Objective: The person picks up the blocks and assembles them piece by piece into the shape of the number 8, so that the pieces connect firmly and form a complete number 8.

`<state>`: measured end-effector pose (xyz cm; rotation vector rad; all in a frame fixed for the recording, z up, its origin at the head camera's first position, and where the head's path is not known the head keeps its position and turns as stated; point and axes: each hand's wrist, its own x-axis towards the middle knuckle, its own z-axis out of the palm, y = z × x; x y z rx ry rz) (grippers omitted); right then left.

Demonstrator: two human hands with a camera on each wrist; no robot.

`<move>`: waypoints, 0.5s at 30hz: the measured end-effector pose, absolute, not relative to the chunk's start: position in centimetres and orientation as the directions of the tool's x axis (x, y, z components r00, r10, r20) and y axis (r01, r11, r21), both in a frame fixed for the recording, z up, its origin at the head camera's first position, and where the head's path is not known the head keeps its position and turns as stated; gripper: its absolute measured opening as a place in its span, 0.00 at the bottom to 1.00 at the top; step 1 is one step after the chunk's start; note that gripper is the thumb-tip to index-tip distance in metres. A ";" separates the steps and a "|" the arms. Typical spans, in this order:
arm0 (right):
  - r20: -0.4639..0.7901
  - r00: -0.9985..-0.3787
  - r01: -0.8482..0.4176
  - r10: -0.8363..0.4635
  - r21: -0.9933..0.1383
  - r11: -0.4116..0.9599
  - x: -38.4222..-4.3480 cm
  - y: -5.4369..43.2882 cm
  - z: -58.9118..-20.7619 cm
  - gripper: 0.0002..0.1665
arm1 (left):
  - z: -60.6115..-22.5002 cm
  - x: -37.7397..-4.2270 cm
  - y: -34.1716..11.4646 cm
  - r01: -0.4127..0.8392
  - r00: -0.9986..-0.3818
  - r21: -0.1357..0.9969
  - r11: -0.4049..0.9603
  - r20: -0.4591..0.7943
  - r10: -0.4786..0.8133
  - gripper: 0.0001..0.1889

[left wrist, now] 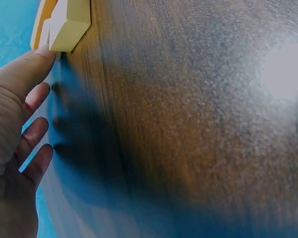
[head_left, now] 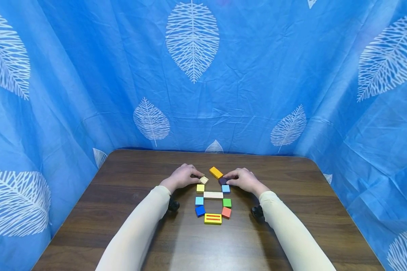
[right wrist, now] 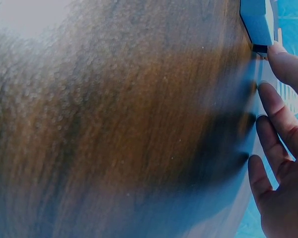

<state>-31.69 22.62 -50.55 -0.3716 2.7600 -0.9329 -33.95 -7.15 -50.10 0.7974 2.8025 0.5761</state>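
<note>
My left hand (head_left: pixel 183 177) pinches a small pale wooden block (head_left: pixel 204 180) between thumb and index finger at the upper left of a ring of blocks. Across from it, my right hand (head_left: pixel 246 180) has thumb and index finger on a dark purple block (head_left: pixel 222 181). Between and beyond them lies a slanted orange block (head_left: pixel 216 172). A yellow block (left wrist: pixel 69 27) stands just by the left thumb in the left wrist view, mostly hiding the pale one. In the right wrist view a light blue block (right wrist: pixel 257 22) partly covers the dark one at the right thumb (right wrist: pixel 283 62).
Below the hands, a long cream block (head_left: pixel 213 195) crosses the ring's middle. Cyan (head_left: pixel 199 201) and blue (head_left: pixel 200 211) blocks line the left, green (head_left: pixel 227 203) and red (head_left: pixel 226 212) the right. A red-striped yellow block (head_left: pixel 213 218) lies nearest on the brown table (head_left: pixel 122 210).
</note>
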 end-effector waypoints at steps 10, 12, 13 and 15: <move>-0.116 -0.943 -0.179 -0.311 -0.610 0.772 -31.8 22.6 -50.5 0.13 | -50.2 -34.0 -7.3 0.493 -0.830 0.400 0.773 -0.050 0.555 0.16; -0.118 -0.944 -0.177 -0.309 -0.612 0.771 -31.8 22.6 -50.5 0.13 | -50.2 -34.0 -7.3 0.491 -0.830 0.402 0.773 -0.053 0.555 0.16; -0.118 -0.943 -0.176 -0.310 -0.613 0.771 -31.8 22.6 -50.5 0.13 | -50.2 -34.0 -7.3 0.489 -0.831 0.405 0.773 -0.055 0.554 0.16; -0.117 -0.943 -0.177 -0.311 -0.614 0.769 -31.8 22.7 -50.5 0.13 | -50.2 -34.0 -7.3 0.485 -0.832 0.405 0.775 -0.059 0.551 0.16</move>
